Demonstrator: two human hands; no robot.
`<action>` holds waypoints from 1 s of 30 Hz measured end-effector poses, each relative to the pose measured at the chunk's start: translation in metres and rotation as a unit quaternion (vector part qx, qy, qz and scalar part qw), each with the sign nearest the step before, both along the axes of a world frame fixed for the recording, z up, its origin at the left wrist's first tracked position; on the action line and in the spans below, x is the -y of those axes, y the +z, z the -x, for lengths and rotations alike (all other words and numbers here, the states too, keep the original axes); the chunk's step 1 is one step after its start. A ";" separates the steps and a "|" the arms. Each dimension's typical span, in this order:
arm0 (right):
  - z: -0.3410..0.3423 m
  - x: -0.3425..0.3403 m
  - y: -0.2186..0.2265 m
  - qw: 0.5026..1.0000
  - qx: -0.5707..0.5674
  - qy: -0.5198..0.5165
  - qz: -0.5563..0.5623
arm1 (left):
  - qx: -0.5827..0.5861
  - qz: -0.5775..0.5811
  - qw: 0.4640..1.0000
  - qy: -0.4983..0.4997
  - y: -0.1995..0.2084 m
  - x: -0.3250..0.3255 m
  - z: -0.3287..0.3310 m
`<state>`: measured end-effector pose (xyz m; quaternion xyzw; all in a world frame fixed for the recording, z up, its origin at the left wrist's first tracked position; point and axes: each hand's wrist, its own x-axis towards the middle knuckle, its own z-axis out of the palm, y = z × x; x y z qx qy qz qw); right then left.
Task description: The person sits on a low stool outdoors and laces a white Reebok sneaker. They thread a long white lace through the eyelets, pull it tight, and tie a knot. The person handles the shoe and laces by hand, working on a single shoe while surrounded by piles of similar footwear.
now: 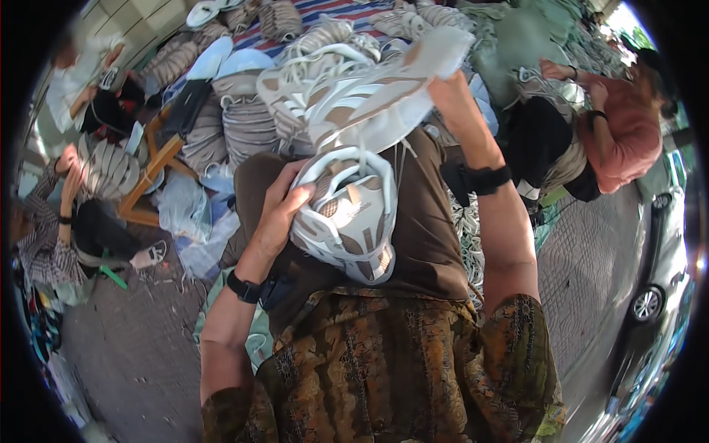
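Note:
On my lap sits a white and beige sneaker upper (347, 214), its toe pointing toward me. My left hand (279, 207) grips its left side, the thumb pressed on the collar edge. Farther out, my right hand (450, 87) is closed on the end of a flat white and beige shoe piece (399, 92), raised and slanting up to the right; most of those fingers are hidden behind it. A thin white lace (362, 144) hangs between the piece and the upper. Just beyond lies a heap of similar uppers (292, 88).
Tied bundles of uppers (247, 122) lie ahead on a striped sheet (273, 26). A wooden frame (151, 170) and clear plastic bags (183, 207) are at left. Co-workers sit at left and right; a person in a pink top (628, 140) is at right. A car (657, 266) stands beyond.

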<state>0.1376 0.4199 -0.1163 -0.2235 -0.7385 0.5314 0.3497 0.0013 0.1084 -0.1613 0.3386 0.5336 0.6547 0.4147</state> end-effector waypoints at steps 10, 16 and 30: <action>-0.050 0.008 -0.082 0.957 -0.095 0.028 0.271 | -0.082 0.027 0.996 -0.016 0.013 0.014 -0.002; -0.040 -0.037 -0.118 0.938 -0.109 0.108 0.311 | -0.089 0.020 0.996 -0.010 0.018 0.019 -0.007; -0.123 0.116 -0.036 0.882 0.198 0.035 -0.426 | -0.027 -0.009 1.000 -0.003 0.005 0.008 0.003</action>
